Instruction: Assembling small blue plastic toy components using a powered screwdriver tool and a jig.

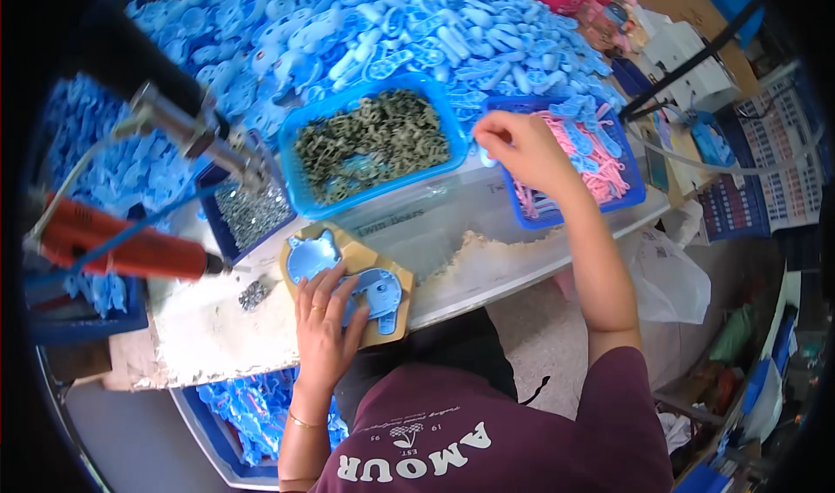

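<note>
My left hand (325, 319) lies with fingers stretched out over a tan fixture block (398, 315) at the table's front edge. Light-blue hollow plastic shells sit in the block: an eared, head-shaped shell (313, 255) and a rounded body-shaped shell (380, 291) beside my fingertips. My right hand (524, 149) is raised at the left edge of a dark-blue tray (628, 199) of pink looped parts (587, 177) and some blue pieces. Its fingers are pinched together; whatever they hold, if anything, I cannot make out.
A large heap of light-blue plastic parts (348, 32) covers the back. Before it stand a blue basin (300, 199) of small dark parts and a tray of screws (252, 214). An orange-red power screwdriver (130, 241) hangs at left; a bin (204, 423) of blue parts stands below.
</note>
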Available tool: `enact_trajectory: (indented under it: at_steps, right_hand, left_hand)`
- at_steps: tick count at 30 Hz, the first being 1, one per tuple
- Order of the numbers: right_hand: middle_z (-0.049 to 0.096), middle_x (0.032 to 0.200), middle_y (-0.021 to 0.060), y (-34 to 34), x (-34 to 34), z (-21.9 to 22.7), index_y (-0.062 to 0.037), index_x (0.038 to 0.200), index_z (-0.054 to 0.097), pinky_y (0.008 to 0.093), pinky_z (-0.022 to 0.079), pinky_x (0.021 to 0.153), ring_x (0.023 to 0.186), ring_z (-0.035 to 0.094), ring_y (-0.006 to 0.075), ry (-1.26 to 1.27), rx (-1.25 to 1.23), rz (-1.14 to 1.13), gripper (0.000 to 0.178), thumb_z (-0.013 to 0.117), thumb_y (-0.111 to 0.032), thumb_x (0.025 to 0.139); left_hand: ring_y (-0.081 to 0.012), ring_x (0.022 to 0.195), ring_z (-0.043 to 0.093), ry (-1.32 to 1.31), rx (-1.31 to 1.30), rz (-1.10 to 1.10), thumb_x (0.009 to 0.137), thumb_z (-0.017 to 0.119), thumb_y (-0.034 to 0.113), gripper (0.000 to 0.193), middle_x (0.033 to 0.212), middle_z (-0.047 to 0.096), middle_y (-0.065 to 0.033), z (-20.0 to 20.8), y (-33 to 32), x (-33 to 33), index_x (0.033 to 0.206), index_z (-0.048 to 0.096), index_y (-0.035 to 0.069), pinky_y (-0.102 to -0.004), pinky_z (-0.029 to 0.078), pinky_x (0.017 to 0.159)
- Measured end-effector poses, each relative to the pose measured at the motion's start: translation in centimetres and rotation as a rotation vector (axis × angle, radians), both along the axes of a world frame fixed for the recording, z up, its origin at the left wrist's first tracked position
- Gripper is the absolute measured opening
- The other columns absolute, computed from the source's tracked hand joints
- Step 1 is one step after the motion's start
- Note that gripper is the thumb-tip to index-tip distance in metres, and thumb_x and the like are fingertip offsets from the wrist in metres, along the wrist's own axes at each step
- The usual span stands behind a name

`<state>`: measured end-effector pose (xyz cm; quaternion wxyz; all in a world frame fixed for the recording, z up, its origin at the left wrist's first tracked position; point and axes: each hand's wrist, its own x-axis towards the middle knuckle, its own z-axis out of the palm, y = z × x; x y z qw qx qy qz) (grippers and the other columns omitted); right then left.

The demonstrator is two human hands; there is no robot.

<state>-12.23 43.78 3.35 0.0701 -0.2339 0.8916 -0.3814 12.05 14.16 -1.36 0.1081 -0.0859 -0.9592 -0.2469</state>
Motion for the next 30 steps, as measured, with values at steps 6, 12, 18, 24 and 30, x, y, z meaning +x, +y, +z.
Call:
enact_trajectory:
  at_steps: [6,12,18,24,30]
  right_hand:
    - [0.07,0.096,0.0099,-7.0,-2.8,-3.8,-0.0064,0.103,0.07,0.0426,0.054,0.076,0.09,0.068,0.0334,0.352,0.204,0.031,0.02,0.073,-0.019,0.088]
    - [0.064,0.111,0.0092,-9.7,-2.6,-5.2,-0.0103,0.111,0.069,0.0422,0.054,0.079,0.099,0.065,0.0307,0.418,0.337,0.047,0.031,0.079,-0.024,0.085]
    - [0.067,0.089,0.0077,-9.2,-4.1,-4.6,-0.0062,0.098,0.076,0.0334,0.049,0.067,0.074,0.063,0.0198,0.218,-0.028,0.044,0.025,0.081,-0.028,0.086]
    - [0.073,0.092,0.0057,-8.5,-2.1,-2.7,-0.0035,0.105,0.077,0.0249,0.051,0.068,0.079,0.066,0.0103,-0.305,-0.301,-0.134,0.024,0.076,-0.025,0.094]
    - [0.075,0.103,0.0077,-9.2,7.0,-1.5,-0.0038,0.11,0.074,0.0283,0.058,0.08,0.093,0.072,0.0147,-0.227,-0.578,0.21,0.023,0.076,0.0,0.087]
  left_hand:
    - [-0.0336,0.133,0.05,-0.008,0.008,0.005,0.089,0.073,0.019,0.045,0.143,0.056,-0.0089,0.0,0.1,-0.2,0.131,0.062,0.01,-0.0544,0.033,0.118]
    - [-0.0333,0.133,0.051,-0.019,0.028,0.001,0.088,0.075,0.019,0.045,0.144,0.055,-0.0088,0.2,-0.3,-0.1,0.13,0.062,0.01,-0.054,0.034,0.117]
    - [-0.0345,0.132,0.051,0.001,0.052,-0.036,0.087,0.075,0.018,0.045,0.144,0.055,-0.0101,0.2,-0.6,-0.2,0.129,0.062,0.01,-0.0536,0.035,0.117]
    - [-0.035,0.129,0.053,0.035,0.071,-0.056,0.086,0.075,0.014,0.044,0.141,0.057,-0.011,0.6,-0.7,-0.5,0.128,0.063,0.009,-0.0507,0.04,0.113]
    - [-0.0339,0.113,0.068,-0.136,0.682,0.085,0.102,0.063,0.016,0.039,0.126,0.068,-0.0186,2.5,0.4,-1.3,0.138,0.058,-0.001,-0.038,0.052,0.099]
